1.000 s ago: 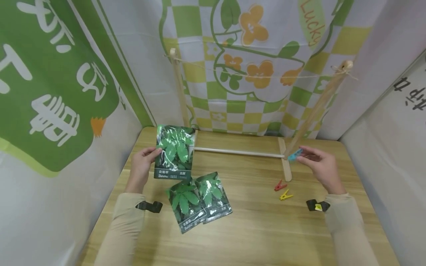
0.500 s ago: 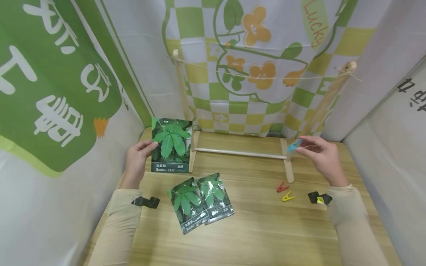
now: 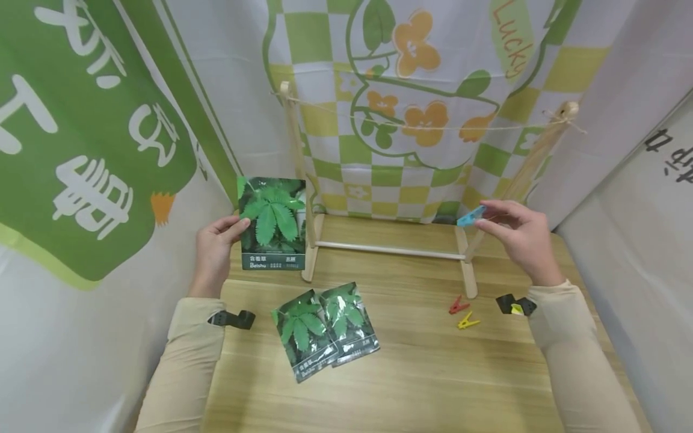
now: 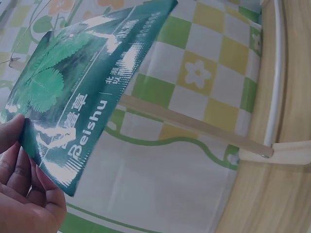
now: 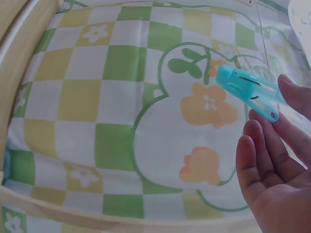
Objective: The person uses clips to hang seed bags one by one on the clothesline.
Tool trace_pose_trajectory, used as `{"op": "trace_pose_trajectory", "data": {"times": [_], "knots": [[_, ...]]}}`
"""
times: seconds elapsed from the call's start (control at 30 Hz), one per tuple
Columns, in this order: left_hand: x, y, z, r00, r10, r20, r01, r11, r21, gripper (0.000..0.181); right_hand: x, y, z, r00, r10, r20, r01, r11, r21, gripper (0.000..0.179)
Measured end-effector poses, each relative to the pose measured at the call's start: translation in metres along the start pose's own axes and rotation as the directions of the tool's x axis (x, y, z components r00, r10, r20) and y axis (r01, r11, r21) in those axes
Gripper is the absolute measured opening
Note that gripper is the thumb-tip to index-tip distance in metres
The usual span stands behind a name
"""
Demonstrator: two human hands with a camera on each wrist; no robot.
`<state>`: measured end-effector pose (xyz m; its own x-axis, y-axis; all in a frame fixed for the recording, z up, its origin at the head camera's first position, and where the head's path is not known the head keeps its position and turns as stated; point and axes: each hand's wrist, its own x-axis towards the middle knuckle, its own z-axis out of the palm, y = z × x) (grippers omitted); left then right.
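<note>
My left hand (image 3: 213,249) pinches the left edge of a glossy green seed packet (image 3: 273,222), held upright in front of the rack's left post. The packet's leaf picture and printed name also show in the left wrist view, above the fingers (image 4: 29,189). In my right hand (image 3: 520,237) a light blue clothespin (image 5: 248,90) is pinched between thumb and fingers, near the right post. Two more seed packets, a left one (image 3: 303,334) and a right one (image 3: 351,325), overlap on the table. A red clothespin (image 3: 458,305) and a yellow clothespin (image 3: 468,321) lie below the rack's right foot.
A wooden rack stands at the back, with a left post (image 3: 295,144), a right post (image 3: 533,159) and a white bottom rod (image 3: 390,250). Thin string (image 3: 422,127) runs between the post tops. A checkered cloth (image 3: 390,174) hangs behind it, and fabric walls flank the wooden table (image 3: 411,385).
My left hand has raised the seed packet up and slightly left, turning it upright. The right hand has lifted the blue clothespin higher. The packets and clothespins on the table stay put.
</note>
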<state>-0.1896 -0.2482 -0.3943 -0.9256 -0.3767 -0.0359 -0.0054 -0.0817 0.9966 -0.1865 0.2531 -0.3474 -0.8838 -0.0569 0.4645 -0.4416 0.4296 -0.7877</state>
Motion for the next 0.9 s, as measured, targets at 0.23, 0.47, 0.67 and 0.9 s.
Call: {"op": "trace_pose_trajectory", "data": {"times": [0.23,0.47,0.67,0.9], "knots": [[0.005,0.010,0.005,1.000,0.028,0.002,-0.028,0.999,-0.022,0.008,0.013,-0.016,0.005,0.999,-0.043,-0.006,0.043,0.999,0.019,0.031],[0.007,0.020,0.015,0.999,0.037,0.015,-0.036,0.998,-0.051,0.008,0.027,-0.030,0.008,0.998,-0.064,-0.025,0.068,0.967,0.245,0.032],[0.011,0.027,0.022,0.998,0.066,0.025,-0.064,0.996,-0.058,0.006,0.038,-0.042,0.010,0.995,-0.095,-0.033,0.100,0.975,0.200,0.032],[0.017,0.030,0.031,0.995,0.097,0.037,-0.094,0.992,-0.084,0.013,0.049,-0.055,0.017,0.988,-0.143,-0.050,0.149,0.978,0.145,0.031]]}}
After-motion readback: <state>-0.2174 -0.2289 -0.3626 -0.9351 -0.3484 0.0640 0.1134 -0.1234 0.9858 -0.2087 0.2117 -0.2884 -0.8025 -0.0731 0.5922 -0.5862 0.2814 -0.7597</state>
